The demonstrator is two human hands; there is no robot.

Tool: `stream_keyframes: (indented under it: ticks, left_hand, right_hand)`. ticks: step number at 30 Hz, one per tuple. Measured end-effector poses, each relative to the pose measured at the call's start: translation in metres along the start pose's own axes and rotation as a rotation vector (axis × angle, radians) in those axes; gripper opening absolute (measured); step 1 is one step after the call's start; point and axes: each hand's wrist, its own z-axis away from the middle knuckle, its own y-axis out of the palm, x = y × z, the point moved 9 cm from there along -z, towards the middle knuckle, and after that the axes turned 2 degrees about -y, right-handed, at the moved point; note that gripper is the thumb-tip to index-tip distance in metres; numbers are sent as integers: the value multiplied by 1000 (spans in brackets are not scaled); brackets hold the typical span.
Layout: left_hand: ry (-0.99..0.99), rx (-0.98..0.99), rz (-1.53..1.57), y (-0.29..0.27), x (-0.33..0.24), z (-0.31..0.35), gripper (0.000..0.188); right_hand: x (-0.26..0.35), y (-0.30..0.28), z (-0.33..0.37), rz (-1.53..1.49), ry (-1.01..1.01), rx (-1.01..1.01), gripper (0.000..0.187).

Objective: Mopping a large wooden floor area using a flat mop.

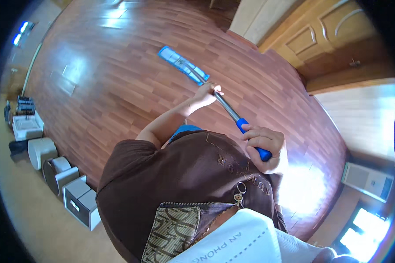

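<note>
A flat mop with a blue-edged rectangular head lies out on the wood floor ahead of me. Its metal pole slants back toward my chest and ends in a blue grip. Partway down the pole, my left hand is wrapped round the metal. My right hand closes on the blue grip at the top end, close to my body. The fingers of both hands are curled round the mop.
Reddish-brown floorboards spread around the mop head. Along the left wall stand several white boxy items, among them a white box. A wooden door is at the far right. A white appliance stands by the right wall.
</note>
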Motion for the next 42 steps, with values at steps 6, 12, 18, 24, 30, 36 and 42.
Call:
stream_keyframes:
  ticks: [6,12,18,24,30,36,42]
  left_hand:
    - [216,270,-156,98,-36,-28,27]
    - [409,632,-161,173,-109,-28,14]
    - [468,746,141,200,-200,-8,16]
    - [402,848,181,201,-250,40,18]
    - [258,811,187,153,-253,71,23]
    - [133,678,83,92,-191,83,20]
    - [-5,498,-75,9,-105,119,19]
  right_hand:
    - [4,-15,51,233,61,-195,13]
    - [40,-42,89,471,109,-319,26]
    - [109,-84,132,606,-193,-639,44]
    - [167,-116,194,919,-444,-696,52]
    - [163,-143,203,659,-555,-710,50]
    - [127,-99,148,267,-620,-634,43]
    - [96,-15,99,-15,-681,-661,30]
